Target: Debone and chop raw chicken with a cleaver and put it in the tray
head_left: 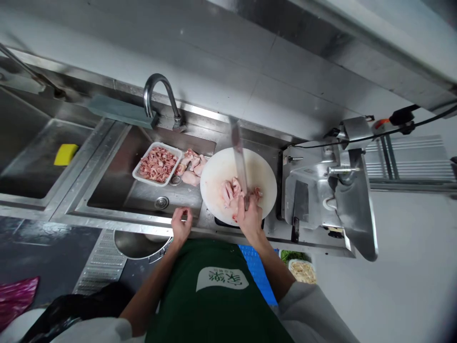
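My right hand (250,216) is wrapped round the handle of a kitchen knife (240,162). The knife's long blade points away from me over a round white cutting board (262,171) and is smeared by motion. Pieces of raw chicken (230,190) lie on the board against the blade and my right hand. My left hand (182,224) hovers at the front rim of the sink with fingers loosely curled in, nothing seen in them. Inside the sink (143,200), a white basket (134,172) holds cut meat (159,164), and larger raw chicken pieces (193,169) lie beside it.
A faucet (159,78) arches behind the sink. To the board's right stands a metal slicing machine (314,190) with a cable. A yellow sponge (66,155) is in the left sink. Below the counter are a metal pot (137,245), a blue crate (255,267) and a tub of pale sprouts (303,271).
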`<state>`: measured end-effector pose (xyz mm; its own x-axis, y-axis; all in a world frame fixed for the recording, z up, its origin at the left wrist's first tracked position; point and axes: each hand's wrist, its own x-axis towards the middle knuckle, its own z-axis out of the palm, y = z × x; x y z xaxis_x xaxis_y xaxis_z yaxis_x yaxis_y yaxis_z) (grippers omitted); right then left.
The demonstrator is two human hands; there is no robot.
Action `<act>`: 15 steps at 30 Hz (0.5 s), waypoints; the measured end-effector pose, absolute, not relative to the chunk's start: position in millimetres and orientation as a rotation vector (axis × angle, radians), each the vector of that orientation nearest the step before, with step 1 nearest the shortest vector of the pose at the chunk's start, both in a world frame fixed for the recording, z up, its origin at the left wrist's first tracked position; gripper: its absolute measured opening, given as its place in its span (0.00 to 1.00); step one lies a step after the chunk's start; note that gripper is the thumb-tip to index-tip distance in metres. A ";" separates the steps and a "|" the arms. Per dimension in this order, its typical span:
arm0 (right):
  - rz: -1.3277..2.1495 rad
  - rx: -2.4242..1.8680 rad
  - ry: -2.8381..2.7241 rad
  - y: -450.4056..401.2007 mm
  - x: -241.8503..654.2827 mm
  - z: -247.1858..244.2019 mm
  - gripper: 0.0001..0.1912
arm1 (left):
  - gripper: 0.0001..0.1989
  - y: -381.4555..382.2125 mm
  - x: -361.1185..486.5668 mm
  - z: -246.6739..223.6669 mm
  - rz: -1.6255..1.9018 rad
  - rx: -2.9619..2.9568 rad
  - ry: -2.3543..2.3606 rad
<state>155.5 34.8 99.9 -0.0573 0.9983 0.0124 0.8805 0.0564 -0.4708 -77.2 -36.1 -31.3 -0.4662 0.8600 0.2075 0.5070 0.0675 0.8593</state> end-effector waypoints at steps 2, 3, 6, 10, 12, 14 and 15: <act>0.405 -1.878 -2.020 35.5 154.1 95.3 0.31 | 0.08 -39.0 -81.8 -30.7 1.367 1.366 2.003; 0.377 -1.863 -2.061 36.1 153.4 88.7 0.31 | 0.08 -39.3 -83.7 -29.4 1.371 1.372 2.003; 0.383 -1.846 -2.257 40.6 152.5 62.0 0.30 | 0.08 -31.0 -83.1 -23.9 1.363 1.415 1.978; 0.541 -1.955 -2.310 50.5 153.9 40.7 0.31 | 0.08 8.1 -55.7 -18.2 1.304 1.608 1.788; 0.629 -1.972 -2.275 55.3 155.6 40.7 0.30 | 0.10 32.9 -32.8 -17.7 1.203 1.776 1.625; 0.669 -1.961 -2.249 56.7 160.1 44.8 0.29 | 0.13 52.3 -10.7 -19.3 1.052 1.913 1.531; 0.677 -1.958 -2.236 54.7 164.0 47.4 0.29 | 0.14 58.3 -1.6 -20.8 0.975 1.958 1.528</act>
<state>164.0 54.7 47.4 -0.1720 0.9610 -0.2166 0.9197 0.0779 -0.3848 -1.6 58.3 -20.8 0.1273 0.9609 0.2458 0.6276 -0.2699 0.7303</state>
